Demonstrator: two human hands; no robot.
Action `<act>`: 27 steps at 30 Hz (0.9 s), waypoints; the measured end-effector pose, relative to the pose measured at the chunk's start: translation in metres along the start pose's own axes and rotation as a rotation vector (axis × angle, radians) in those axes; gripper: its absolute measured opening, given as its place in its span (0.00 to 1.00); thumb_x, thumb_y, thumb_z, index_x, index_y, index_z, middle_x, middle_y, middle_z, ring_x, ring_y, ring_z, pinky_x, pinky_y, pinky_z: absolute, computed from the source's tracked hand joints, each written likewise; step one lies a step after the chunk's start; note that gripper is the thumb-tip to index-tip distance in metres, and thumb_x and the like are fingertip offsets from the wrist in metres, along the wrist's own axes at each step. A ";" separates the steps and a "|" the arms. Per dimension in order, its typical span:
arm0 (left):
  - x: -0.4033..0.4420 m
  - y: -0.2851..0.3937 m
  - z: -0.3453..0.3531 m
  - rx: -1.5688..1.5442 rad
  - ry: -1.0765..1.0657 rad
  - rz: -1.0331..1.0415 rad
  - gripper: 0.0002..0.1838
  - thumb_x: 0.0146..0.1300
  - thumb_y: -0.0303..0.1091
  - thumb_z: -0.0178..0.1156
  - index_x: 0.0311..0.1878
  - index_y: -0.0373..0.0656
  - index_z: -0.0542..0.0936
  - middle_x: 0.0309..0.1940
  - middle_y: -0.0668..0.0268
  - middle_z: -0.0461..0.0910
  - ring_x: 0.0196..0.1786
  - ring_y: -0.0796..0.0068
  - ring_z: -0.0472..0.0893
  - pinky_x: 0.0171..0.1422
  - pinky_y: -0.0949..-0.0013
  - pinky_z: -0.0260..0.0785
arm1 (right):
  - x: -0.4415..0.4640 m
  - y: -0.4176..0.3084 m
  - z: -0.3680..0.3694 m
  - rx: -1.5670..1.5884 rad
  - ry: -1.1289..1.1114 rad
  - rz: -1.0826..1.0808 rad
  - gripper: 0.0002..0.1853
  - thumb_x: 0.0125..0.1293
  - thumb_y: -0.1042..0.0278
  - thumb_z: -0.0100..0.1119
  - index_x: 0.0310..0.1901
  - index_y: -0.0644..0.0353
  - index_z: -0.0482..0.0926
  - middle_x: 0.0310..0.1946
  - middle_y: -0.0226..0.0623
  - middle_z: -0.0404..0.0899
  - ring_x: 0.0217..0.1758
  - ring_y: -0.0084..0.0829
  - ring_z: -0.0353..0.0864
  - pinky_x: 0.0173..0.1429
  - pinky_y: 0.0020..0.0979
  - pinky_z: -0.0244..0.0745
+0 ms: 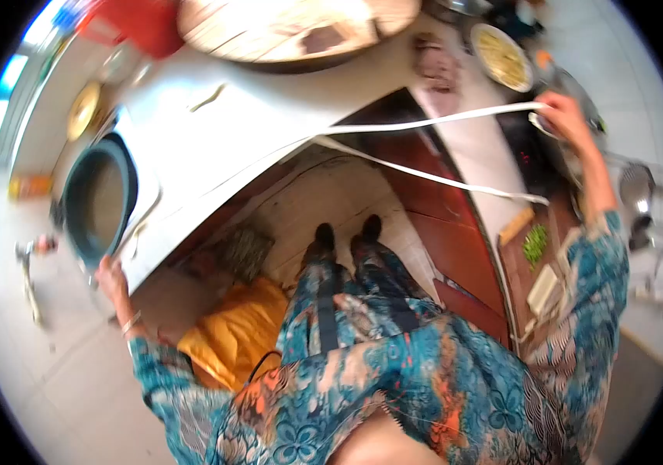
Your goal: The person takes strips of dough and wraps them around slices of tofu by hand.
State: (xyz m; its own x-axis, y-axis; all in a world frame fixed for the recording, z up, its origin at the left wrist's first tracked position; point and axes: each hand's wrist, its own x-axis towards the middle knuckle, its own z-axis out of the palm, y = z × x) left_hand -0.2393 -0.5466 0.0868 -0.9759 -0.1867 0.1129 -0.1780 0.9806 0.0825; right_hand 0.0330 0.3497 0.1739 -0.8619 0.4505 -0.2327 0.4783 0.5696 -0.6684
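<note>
On the right, my right hand point(568, 120) is closed on one end of a long white strip point(440, 120), which looks like a dough noodle. The strip runs taut toward the inner corner of the white counter. A second white length point(455, 180) slants from that corner back toward the cutting board point(519, 271); whether both are one piece is unclear. At far left my left hand point(112, 280) is at the lower rim of a dark blue-green basin point(75, 182), its fingers closed there and somewhat blurred. Cloudy, brownish contents show inside the basin.
A large round wooden board point(269, 35) sits at the back of the counter point(169, 139). Chopped greens point(535, 245) lie on the cutting board. A plate of yellow strips point(502, 58) stands at upper right. Below are an orange bag point(238, 329) and dark red cabinet doors point(455, 256).
</note>
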 end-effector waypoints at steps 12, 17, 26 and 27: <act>-0.208 0.502 -0.064 -1.211 -0.782 1.062 0.17 0.55 0.22 0.59 0.50 0.40 0.75 0.56 0.65 0.68 0.53 0.73 0.71 0.46 0.74 0.70 | -0.036 -0.116 0.072 -0.311 -0.170 -0.431 0.15 0.53 0.57 0.55 0.29 0.63 0.78 0.21 0.41 0.77 0.28 0.35 0.78 0.33 0.34 0.71; -0.217 0.559 -0.066 -1.178 -1.347 1.030 0.21 0.55 0.22 0.56 0.54 0.36 0.70 0.36 0.66 0.77 0.34 0.81 0.74 0.36 0.78 0.68 | -0.047 -0.121 0.092 -0.229 -0.079 -0.264 0.16 0.53 0.57 0.55 0.33 0.62 0.77 0.26 0.45 0.78 0.33 0.42 0.79 0.38 0.38 0.71; -0.187 0.582 -0.074 -0.792 -0.598 1.301 0.08 0.51 0.25 0.58 0.36 0.35 0.79 0.30 0.58 0.79 0.32 0.68 0.79 0.38 0.70 0.69 | -0.101 -0.004 0.083 0.336 -0.366 0.047 0.13 0.61 0.62 0.56 0.28 0.66 0.77 0.21 0.32 0.77 0.25 0.22 0.75 0.31 0.25 0.70; -0.186 0.591 -0.079 -0.726 -0.673 1.198 0.08 0.53 0.26 0.58 0.37 0.35 0.79 0.29 0.59 0.79 0.31 0.73 0.78 0.37 0.73 0.69 | -0.110 0.010 0.076 0.404 -0.371 0.086 0.13 0.62 0.63 0.55 0.31 0.66 0.78 0.21 0.30 0.76 0.25 0.20 0.74 0.31 0.24 0.69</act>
State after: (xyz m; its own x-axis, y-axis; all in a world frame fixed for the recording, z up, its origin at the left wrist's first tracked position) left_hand -0.1527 0.0629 0.1926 -0.4088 0.9122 0.0283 0.6225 0.2560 0.7396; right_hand 0.1195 0.2536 0.1387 -0.8593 0.1695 -0.4826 0.5095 0.2001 -0.8369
